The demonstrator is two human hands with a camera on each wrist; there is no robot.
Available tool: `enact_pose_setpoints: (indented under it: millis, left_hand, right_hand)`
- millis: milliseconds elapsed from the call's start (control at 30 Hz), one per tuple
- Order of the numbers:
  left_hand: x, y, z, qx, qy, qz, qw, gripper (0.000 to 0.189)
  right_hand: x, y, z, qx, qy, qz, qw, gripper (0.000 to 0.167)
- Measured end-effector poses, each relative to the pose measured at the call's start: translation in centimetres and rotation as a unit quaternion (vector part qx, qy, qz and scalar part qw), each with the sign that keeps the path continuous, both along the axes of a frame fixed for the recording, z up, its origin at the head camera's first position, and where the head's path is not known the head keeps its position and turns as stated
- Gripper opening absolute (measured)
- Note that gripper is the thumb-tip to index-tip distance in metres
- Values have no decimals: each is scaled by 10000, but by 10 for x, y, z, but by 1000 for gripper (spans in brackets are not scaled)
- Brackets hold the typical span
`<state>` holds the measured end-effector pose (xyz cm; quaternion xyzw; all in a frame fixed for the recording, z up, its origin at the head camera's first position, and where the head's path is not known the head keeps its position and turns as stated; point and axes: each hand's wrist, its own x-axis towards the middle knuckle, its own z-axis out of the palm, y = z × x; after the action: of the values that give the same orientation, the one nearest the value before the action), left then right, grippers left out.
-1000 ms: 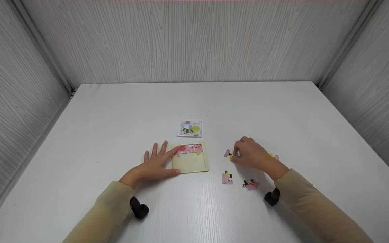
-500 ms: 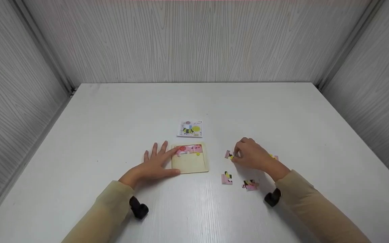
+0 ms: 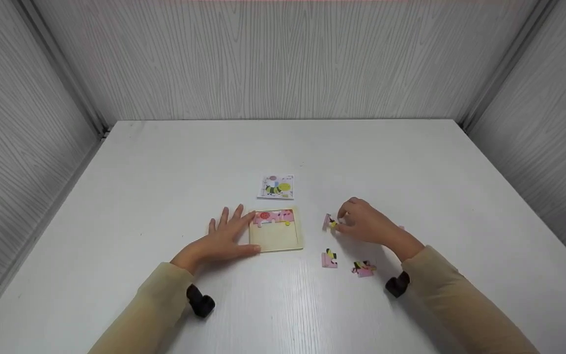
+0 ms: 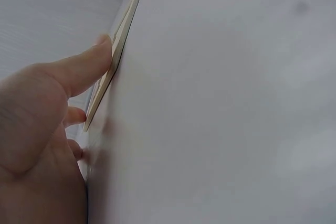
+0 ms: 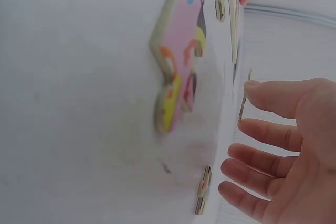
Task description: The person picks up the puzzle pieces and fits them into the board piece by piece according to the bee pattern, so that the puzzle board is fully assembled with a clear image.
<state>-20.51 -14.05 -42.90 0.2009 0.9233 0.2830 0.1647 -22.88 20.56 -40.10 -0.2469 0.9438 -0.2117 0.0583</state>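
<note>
With fingers spread and straight, my left hand [image 3: 221, 242] rests at the left side of a shallow wooden puzzle tray [image 3: 275, 238]. Its thumb touches the tray's edge in the left wrist view. Joined pink puzzle pieces [image 3: 275, 217] lie along the tray's top. Right of the tray, my right hand [image 3: 369, 223] pinches a pink, black and yellow puzzle piece [image 3: 329, 222] between thumb and index finger. The right wrist view shows that piece [image 5: 243, 103] edge-on at the fingertips. Nearer me lie two loose puzzle pieces, one left [image 3: 329, 259] and one right [image 3: 363, 269].
A square picture card [image 3: 277, 187] with a bee lies just beyond the tray. Another puzzle piece [image 3: 401, 227] is mostly hidden behind the right wrist; it shows edge-on in the right wrist view. Wood-grain panels [image 3: 283, 59] stand around the white table [image 3: 165, 162].
My right hand has shifted slightly left and away from me, and the pinched puzzle piece has moved and turned with it. My left hand and the tray stay in place.
</note>
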Motion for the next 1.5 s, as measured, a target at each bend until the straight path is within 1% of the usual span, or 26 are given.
enact_pose_setpoints:
  millis: [267,433,500,667,867,1100,1267,1500]
  left_hand:
    - [0,-1,-3,93,-27,-33,9999,88]
    - [0,-1,0,99,-87,22,9999,88]
    - [0,0,1,73,-88,32,9999,89]
    - [1,0,0,49,-134,23,9999,91]
    - [-2,0,-2,-15,-86,24,10000,92]
    - [-2,0,-1,-37,-98,35,9999,93]
    - [-1,0,0,-94,-109,32,9999,93]
    - [0,0,0,-71,-148,50,9999,92]
  right_hand:
    - [-2,-6,1,-257,-120,123,9995,26]
    - [-2,-13,4,-412,-106,316,9986,21]
    - [-2,-15,6,-448,-141,332,9983,21]
    - [-3,-24,6,-475,-237,443,9976,20]
    - [-3,-35,8,-577,34,796,9951,20]
    - [-1,-52,11,-512,-20,939,9943,21]
    - [0,-66,9,-440,6,1012,9939,21]
    - [4,-85,11,-317,-195,973,9946,20]
